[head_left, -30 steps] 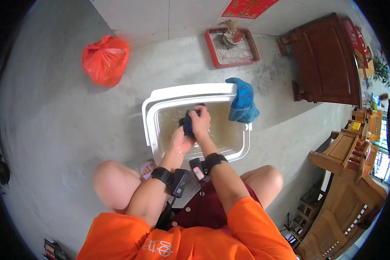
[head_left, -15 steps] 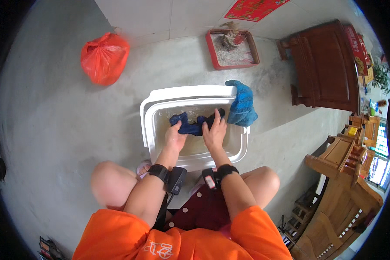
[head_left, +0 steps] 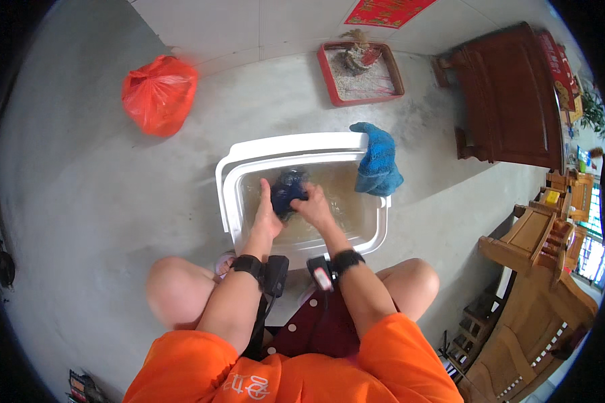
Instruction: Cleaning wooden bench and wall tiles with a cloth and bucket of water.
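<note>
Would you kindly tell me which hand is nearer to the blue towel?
Right. The right hand is left of the towel; the left hand is farther left, beyond the dark cloth.

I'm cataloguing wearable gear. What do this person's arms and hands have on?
Short orange sleeves cover the upper arms. Each wrist wears a black strap: the left strap carries a black box with a thin cable; the right strap carries a dark box with a pale, reddish patch. No gloves on either hand.

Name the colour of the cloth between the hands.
The cloth is dark blue, best seen in the head view.
</note>
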Tool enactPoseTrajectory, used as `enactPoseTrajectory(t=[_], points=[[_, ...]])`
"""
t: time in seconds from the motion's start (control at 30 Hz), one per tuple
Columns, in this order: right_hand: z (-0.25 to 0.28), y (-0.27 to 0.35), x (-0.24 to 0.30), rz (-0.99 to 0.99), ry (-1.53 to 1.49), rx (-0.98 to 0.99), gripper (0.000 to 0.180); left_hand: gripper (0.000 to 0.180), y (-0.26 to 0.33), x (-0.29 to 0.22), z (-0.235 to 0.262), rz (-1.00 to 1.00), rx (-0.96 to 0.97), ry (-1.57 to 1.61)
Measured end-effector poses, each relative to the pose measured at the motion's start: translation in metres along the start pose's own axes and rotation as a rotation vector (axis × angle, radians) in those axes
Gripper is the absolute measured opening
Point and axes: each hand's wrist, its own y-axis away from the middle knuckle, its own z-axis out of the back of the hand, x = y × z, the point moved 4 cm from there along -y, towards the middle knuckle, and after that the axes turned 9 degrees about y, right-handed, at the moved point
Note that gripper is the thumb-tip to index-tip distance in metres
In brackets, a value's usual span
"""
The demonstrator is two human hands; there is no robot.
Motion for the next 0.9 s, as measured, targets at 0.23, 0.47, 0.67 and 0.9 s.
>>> enactPoseTrajectory(t=[0.23, 0.47, 0.67, 0.9], points=[[0.036, 0.067, 0.084, 0.237, 0.011, -0.251, 0.054, 0.031, 0.023, 0.008, -0.002, -0.308, 0.266, -0.129], [0.036, 0.022, 0.029, 0.078, -0.292, -0.407, 0.030, 0.033, 0.013, 0.043, -0.037, -0.073, 0.065, 0.178], [0.042, 0.046, 0.063, 0.313, -0.241, -0.587, 0.016, 0.031, 0.003, 0.040, -0.015, -0.096, 0.141, 0.131], [0.035, 0.021, -0.008, 0.237, 0.461, -0.594, 0.039, 0.072, 0.007, 0.018, -0.018, 0.086, 0.027, 0.171]])
